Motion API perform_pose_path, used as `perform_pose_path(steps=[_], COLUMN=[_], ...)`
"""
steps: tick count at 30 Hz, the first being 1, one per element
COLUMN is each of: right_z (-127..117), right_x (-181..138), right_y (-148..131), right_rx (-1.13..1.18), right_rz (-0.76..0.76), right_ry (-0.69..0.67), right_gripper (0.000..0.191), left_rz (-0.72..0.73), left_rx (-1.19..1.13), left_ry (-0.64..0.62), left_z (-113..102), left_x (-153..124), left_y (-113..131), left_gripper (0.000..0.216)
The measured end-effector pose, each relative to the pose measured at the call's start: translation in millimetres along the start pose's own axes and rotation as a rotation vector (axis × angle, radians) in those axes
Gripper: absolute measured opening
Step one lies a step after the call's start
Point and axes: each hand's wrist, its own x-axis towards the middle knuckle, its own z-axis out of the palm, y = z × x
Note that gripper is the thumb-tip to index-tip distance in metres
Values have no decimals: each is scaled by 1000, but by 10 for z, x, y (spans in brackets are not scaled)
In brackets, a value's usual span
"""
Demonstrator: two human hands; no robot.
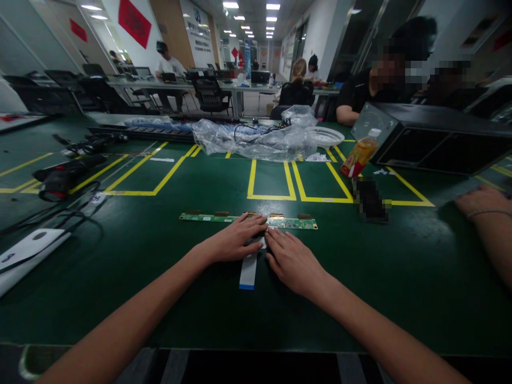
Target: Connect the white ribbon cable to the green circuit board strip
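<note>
A long, narrow green circuit board (pixel 206 217) lies crosswise on the green table, with gold-brown tabs along its far edge. From its middle a white flat ribbon cable (pixel 248 271) with a blue end runs toward me. My left hand (pixel 236 237) lies over the board and the cable's upper part, its fingers stretched out and its thumb near the cable. My right hand (pixel 294 258) rests just right of the cable, fingers extended, fingertips at the board's near edge beside the left fingertips. The joint between cable and board is mostly hidden under my fingers.
Yellow tape (pixel 272 198) marks rectangles beyond the board. Clear plastic wrap (pixel 256 141), a white basket (pixel 326 136), a drink bottle (pixel 360 154) and a black box (pixel 436 136) stand farther back. Cables and a white case (pixel 32 253) lie left. Another person's hand (pixel 484 201) rests right.
</note>
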Motion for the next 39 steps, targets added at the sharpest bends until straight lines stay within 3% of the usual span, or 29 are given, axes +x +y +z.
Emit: perform_pose_path(steps=[14, 26, 39], right_z=[20, 58, -65], right_x=[-6, 19, 8], right_y=[52, -51, 103], right_rx=[0, -25, 88], right_rz=[-71, 40, -46], right_ry=[8, 33, 9], right_gripper=[52, 52, 51], left_rz=[-10, -4, -16], left_rx=[-27, -21, -54], left_ry=[22, 16, -10], left_z=[-2, -17, -41], left_x=[-6, -15, -9], left_y=[21, 10, 23], left_gripper=[55, 54, 60])
